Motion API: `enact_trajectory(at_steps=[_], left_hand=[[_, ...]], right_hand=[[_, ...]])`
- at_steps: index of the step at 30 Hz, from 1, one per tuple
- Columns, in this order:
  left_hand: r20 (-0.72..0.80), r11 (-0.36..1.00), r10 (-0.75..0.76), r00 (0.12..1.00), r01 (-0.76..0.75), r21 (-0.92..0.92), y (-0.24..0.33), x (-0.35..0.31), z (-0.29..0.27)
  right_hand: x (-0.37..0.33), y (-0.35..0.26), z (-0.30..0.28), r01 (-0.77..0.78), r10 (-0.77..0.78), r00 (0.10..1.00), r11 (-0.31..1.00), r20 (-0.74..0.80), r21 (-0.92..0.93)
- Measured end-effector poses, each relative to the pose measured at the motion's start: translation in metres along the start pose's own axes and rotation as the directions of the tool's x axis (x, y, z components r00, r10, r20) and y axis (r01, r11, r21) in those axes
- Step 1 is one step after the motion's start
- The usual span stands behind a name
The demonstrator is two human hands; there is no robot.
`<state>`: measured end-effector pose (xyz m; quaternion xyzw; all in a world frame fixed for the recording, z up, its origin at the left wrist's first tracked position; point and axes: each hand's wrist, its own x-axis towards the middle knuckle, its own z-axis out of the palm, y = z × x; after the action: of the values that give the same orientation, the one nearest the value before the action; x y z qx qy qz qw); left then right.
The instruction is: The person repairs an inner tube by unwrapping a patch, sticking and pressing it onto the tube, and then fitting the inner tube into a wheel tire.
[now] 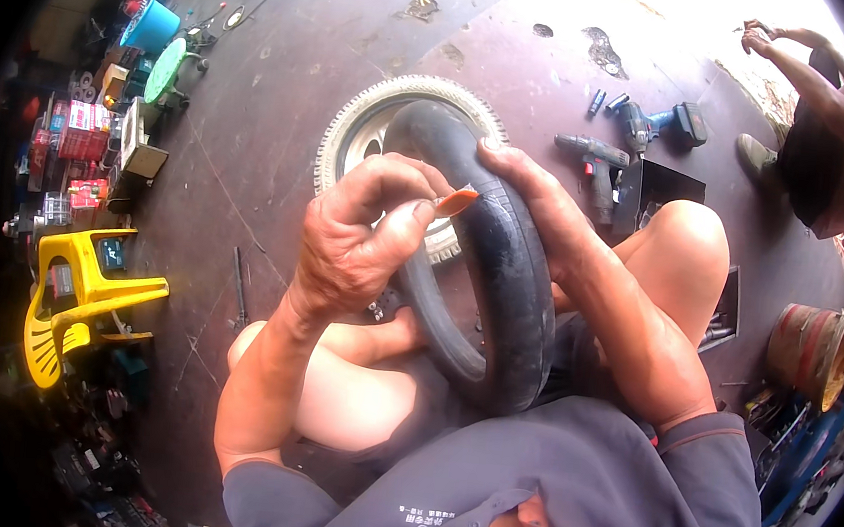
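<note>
A black inflated inner tube point(511, 296) stands tilted between my knees, its lower end against my lap. My right hand point(538, 198) grips its upper right side, thumb lying along the top of the rubber. A pale, scuffed area shows on the tube beside that thumb. Between the thumb and bent fingers of my left hand point(365, 223) is a small, thin orange patch point(456, 203), held right at the scuffed area. Whether the patch touches the rubber, I cannot tell. Behind the tube, a wheel with a knobby tyre point(338, 136) lies on the floor, partly covered by my hands.
To the right lie a cordless drill point(592, 156), a blue cordless impact wrench point(670, 123) and a dark box point(649, 191). Another person point(834, 139) crouches at the far right. On the left are a yellow plastic chair point(89, 280), a green stool point(166, 70) and stacked boxes point(82, 128).
</note>
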<state>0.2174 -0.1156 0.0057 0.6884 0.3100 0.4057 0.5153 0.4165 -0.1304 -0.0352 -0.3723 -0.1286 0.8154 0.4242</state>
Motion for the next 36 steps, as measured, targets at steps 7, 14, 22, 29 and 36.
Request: enact_trajectory(at_steps=[7, 14, 22, 29, 36], left_hand=[[0.015, 0.999, 0.017, 1.0, -0.018, 0.028, -0.001, 0.004, 0.006], [0.016, 0.997, 0.015, 1.0, -0.016, 0.072, 0.0, 0.007, 0.011], [0.032, 0.992, 0.073, 0.997, -0.076, 0.099, -0.003, 0.011, 0.012], [0.076, 0.984, 0.133, 0.988, -0.141, 0.112, -0.007, 0.011, 0.015], [0.105, 0.942, 0.267, 0.958, -0.282, 0.182, -0.013, 0.012, 0.023]], right_hand=[[0.002, 0.001, -0.007, -0.015, 0.013, 0.999, 0.998, 0.032, 0.053], [0.001, -0.002, -0.01, 0.037, -0.037, 0.999, 0.999, 0.005, -0.01], [0.006, -0.002, -0.014, 0.047, -0.047, 0.998, 0.999, 0.032, 0.006], [0.004, -0.002, -0.015, 0.047, -0.047, 0.999, 0.999, 0.009, 0.015], [0.005, -0.002, -0.02, 0.06, -0.061, 0.997, 0.998, 0.042, 0.021]])
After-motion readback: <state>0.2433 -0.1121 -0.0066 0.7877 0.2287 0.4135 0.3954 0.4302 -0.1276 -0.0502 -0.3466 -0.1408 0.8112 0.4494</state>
